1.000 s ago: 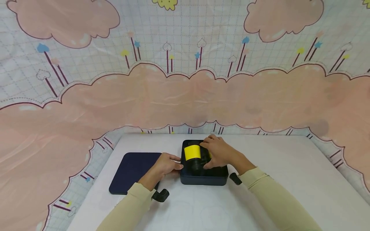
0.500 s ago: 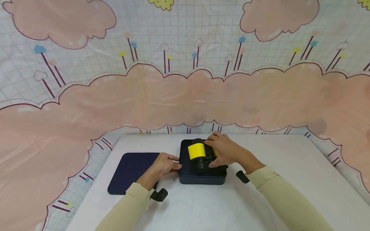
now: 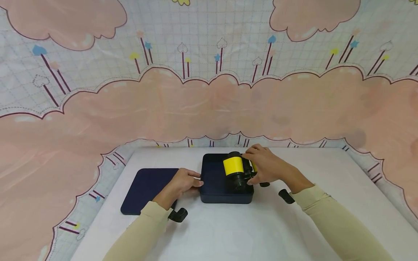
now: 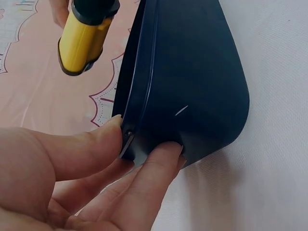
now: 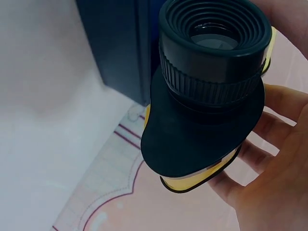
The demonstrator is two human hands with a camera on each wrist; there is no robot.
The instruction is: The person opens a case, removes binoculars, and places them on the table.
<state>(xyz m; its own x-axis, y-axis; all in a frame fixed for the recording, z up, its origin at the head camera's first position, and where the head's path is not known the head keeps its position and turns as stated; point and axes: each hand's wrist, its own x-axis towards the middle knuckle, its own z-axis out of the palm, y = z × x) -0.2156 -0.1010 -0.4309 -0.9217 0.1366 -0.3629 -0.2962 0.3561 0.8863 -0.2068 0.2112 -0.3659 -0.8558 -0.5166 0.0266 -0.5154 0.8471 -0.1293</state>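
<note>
My right hand (image 3: 270, 165) grips a pair of yellow and black binoculars (image 3: 233, 166), lifted over the right part of a dark blue open box (image 3: 226, 198). In the right wrist view a ribbed black eyepiece (image 5: 216, 72) faces the camera, with fingers around the yellow body. My left hand (image 3: 183, 181) holds the left side of the box; its thumb lies at the rim and a fingertip against the outer wall (image 4: 197, 72) in the left wrist view. The far barrel of the binoculars is mostly hidden by the right hand.
A flat dark blue lid (image 3: 148, 190) lies on the white table (image 3: 225, 235) left of the box, partly under the left forearm. Black wrist camera mounts (image 3: 178, 215) hang from both cuffs. A patterned pink and white cloth (image 3: 209, 105) stands behind the table.
The binoculars have risen out of the box and moved right with my right hand, baring the box's left interior. The left hand keeps its place on the box.
</note>
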